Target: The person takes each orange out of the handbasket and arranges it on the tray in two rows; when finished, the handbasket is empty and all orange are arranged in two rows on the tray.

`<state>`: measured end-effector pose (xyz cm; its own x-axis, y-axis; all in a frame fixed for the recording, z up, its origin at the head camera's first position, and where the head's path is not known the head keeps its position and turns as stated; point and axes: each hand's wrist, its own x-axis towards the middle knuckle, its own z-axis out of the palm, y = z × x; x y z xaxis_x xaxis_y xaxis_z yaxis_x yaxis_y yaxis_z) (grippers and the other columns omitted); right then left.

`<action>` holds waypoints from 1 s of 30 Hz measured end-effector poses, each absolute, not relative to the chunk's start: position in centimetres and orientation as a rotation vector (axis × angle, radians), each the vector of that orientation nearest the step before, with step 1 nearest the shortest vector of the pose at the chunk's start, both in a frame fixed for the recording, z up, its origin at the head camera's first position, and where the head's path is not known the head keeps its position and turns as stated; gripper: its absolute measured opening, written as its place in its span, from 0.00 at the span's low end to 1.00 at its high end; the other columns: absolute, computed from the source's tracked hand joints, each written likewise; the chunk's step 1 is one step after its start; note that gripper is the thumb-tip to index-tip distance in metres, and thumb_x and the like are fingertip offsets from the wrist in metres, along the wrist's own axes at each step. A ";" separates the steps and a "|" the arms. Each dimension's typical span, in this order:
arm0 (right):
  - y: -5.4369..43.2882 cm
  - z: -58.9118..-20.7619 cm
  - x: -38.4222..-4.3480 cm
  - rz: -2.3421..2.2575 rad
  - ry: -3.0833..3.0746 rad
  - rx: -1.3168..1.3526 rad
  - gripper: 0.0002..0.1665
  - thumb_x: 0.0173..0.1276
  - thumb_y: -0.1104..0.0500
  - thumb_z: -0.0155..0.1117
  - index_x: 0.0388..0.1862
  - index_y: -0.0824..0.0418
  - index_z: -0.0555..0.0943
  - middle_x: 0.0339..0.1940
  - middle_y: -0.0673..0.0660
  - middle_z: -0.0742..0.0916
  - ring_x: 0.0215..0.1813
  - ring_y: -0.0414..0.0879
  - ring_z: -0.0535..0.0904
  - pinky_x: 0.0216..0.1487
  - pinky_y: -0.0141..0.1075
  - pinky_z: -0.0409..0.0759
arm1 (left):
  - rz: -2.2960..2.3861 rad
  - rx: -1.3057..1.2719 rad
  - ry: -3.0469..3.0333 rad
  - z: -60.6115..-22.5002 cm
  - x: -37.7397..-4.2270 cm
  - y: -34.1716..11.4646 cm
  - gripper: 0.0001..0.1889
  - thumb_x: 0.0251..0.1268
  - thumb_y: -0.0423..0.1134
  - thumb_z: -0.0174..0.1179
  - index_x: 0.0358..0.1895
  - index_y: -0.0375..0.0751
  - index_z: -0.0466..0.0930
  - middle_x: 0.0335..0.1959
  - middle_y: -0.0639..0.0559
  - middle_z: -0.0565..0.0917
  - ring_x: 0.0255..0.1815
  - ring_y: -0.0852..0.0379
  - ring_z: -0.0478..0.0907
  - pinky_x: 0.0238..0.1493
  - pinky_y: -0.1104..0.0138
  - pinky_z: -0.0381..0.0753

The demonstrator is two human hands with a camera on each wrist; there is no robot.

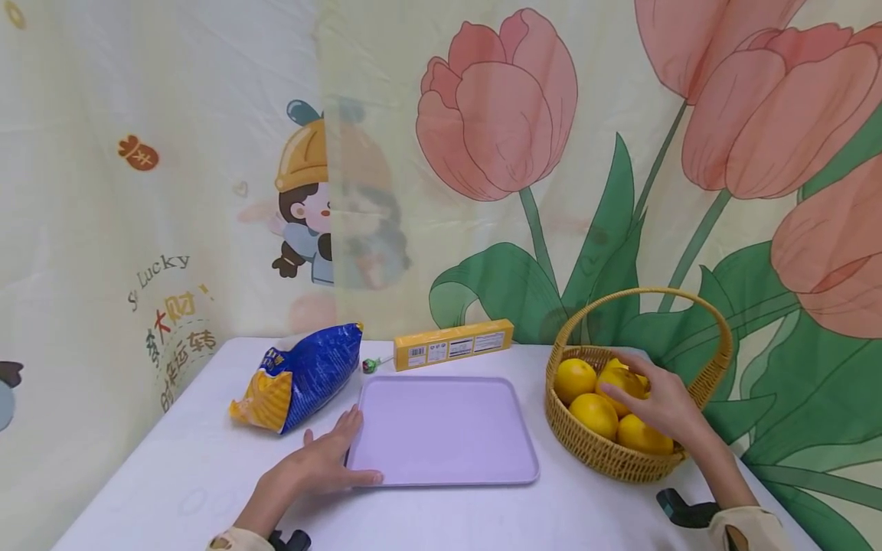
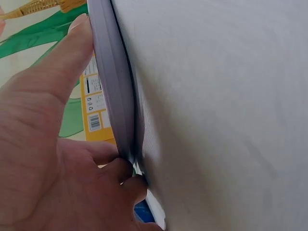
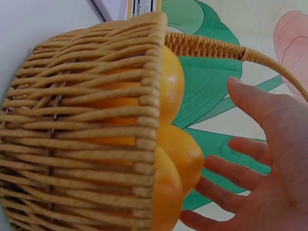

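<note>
On the white table lies a pale purple tray (image 1: 444,432). My left hand (image 1: 324,459) rests at its front-left corner, thumb along the front rim and fingers against the left side. The left wrist view shows that thumb (image 2: 57,62) lying straight on the rim. To the right stands a wicker basket (image 1: 606,459) with an arched handle, holding several round yellow-orange fruits (image 1: 594,415). My right hand (image 1: 661,402) reaches over the basket with fingers spread, grasping nothing. In the right wrist view its fingertips are close beside a fruit (image 3: 185,156); contact is unclear.
A blue and yellow snack bag (image 1: 310,379) lies left of the tray. Behind the tray are a long yellow box (image 1: 453,344) and a lollipop (image 1: 370,366) with a green wrapper. A printed curtain (image 1: 496,260) hangs along the table's back edge.
</note>
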<state>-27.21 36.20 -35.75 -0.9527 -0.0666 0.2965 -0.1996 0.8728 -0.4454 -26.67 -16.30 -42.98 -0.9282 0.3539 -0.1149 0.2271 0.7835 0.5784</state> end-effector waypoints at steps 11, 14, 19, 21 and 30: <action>36.9 -36.0 -27.3 0.656 -2.784 0.187 0.46 0.78 0.45 0.71 0.80 0.73 0.67 0.74 0.80 0.76 0.68 0.78 0.75 0.64 0.74 0.77 | 0.870 0.471 2.747 -42.6 -26.6 -16.8 0.63 0.58 0.62 0.79 0.86 0.31 0.53 0.87 0.30 0.51 0.86 0.26 0.51 0.79 0.24 0.35; 37.1 -36.2 -27.4 0.650 -2.791 0.181 0.46 0.77 0.45 0.71 0.80 0.73 0.68 0.74 0.79 0.76 0.69 0.78 0.75 0.64 0.74 0.78 | 0.860 0.477 2.740 -42.8 -26.7 -16.8 0.63 0.58 0.63 0.79 0.87 0.32 0.53 0.87 0.31 0.51 0.86 0.26 0.52 0.78 0.24 0.34; 37.0 -36.4 -27.5 0.674 -2.804 0.177 0.48 0.77 0.44 0.72 0.80 0.73 0.67 0.74 0.80 0.75 0.69 0.78 0.74 0.64 0.73 0.79 | 0.831 0.487 2.742 -42.8 -26.6 -16.7 0.64 0.58 0.64 0.78 0.87 0.32 0.51 0.87 0.30 0.51 0.85 0.25 0.53 0.77 0.22 0.35; 37.0 -36.4 -27.7 0.683 -2.811 0.170 0.49 0.76 0.44 0.73 0.80 0.74 0.67 0.74 0.80 0.75 0.68 0.78 0.74 0.64 0.72 0.79 | 0.832 0.497 2.744 -42.7 -26.5 -16.8 0.64 0.59 0.64 0.77 0.87 0.31 0.51 0.87 0.29 0.51 0.85 0.25 0.54 0.77 0.21 0.36; 37.6 -36.1 -28.4 0.792 -2.845 0.059 0.52 0.73 0.46 0.77 0.78 0.80 0.66 0.70 0.83 0.77 0.67 0.77 0.76 0.65 0.68 0.81 | 0.835 0.519 2.729 -42.7 -26.4 -16.6 0.65 0.59 0.65 0.77 0.87 0.31 0.50 0.87 0.29 0.49 0.85 0.24 0.53 0.76 0.21 0.35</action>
<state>-28.42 37.59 -36.08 -0.9816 0.0116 0.1906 -0.0885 0.8568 -0.5079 -26.44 -16.61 -42.74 -0.9079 0.4005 -0.1235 0.2629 0.7737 0.5764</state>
